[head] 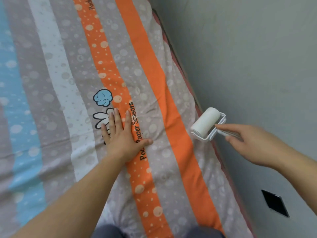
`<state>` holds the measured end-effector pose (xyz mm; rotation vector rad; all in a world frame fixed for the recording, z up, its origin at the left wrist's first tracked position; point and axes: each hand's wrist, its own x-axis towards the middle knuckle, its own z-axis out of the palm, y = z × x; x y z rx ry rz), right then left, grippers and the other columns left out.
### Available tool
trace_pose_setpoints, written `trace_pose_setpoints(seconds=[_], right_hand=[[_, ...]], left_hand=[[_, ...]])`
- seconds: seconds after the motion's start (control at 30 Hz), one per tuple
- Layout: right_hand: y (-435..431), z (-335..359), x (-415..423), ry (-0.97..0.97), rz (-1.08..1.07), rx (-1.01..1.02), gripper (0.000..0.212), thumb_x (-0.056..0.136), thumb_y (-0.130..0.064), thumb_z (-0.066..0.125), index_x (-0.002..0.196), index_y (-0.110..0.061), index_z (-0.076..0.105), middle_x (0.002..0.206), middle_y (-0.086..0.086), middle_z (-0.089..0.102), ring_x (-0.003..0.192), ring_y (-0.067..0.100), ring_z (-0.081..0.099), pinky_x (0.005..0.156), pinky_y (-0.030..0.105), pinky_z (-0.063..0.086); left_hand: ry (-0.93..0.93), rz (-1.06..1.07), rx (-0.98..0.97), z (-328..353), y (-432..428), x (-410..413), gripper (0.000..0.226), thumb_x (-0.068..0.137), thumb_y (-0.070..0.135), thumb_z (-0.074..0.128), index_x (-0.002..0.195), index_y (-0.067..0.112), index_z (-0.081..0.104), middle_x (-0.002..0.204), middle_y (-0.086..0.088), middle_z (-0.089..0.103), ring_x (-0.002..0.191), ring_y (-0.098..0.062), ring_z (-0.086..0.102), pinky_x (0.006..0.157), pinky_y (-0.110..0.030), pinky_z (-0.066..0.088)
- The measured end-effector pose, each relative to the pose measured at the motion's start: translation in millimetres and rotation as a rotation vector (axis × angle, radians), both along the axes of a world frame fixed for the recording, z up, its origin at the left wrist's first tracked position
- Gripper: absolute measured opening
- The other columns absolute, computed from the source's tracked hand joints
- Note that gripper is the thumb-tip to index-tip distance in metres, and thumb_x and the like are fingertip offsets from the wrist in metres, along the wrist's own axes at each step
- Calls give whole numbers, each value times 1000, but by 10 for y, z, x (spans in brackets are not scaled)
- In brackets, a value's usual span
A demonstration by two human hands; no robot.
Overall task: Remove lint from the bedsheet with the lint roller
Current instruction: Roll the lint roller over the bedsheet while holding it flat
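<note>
A bedsheet (65, 86) with grey, white, blue and orange stripes and printed words covers the bed. My left hand (120, 134) lies flat on it with fingers spread, across the orange stripe near the print. My right hand (253, 143) grips the handle of a white lint roller (205, 123). The roller's white drum rests at the sheet's right edge, close to the wall.
A grey wall (257, 57) runs along the bed's right side, with a black plate (275, 202) set into it low down. The mattress edge (173, 48) shows pink between sheet and wall. My knees (109, 231) are at the bottom of the view.
</note>
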<state>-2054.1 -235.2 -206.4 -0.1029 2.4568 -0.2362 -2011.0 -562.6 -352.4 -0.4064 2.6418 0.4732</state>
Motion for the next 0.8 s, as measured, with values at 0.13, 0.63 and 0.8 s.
trace_pose_setpoints(seconds=[0.13,0.63,0.8], right_hand=[[-548,-40,-191,162,104,-92,45,96,-33,44,136,-55,41,134,-7,59,116,24,57,85,35,48],[-745,-724,0,162,292,-4,55,94,-22,41,138,-56,36,132,-1,57,115,27,56,84,37,45],[-389,-570,158,111,269,125,57,93,-23,41,136,-60,35,133,-6,58,113,23,58,81,36,47]], left_hand=[[64,70,-154,101,177,137,129,67,96,44,162,24,-3,168,-9,-21,153,-24,-25,122,-56,-12],[-130,300,76,-158,320,442,163,40,101,59,143,31,-46,150,-10,-52,138,-31,-49,114,-61,-24],[-63,301,27,-59,374,500,158,46,101,57,152,27,-34,158,-12,-41,144,-32,-41,115,-58,-24]])
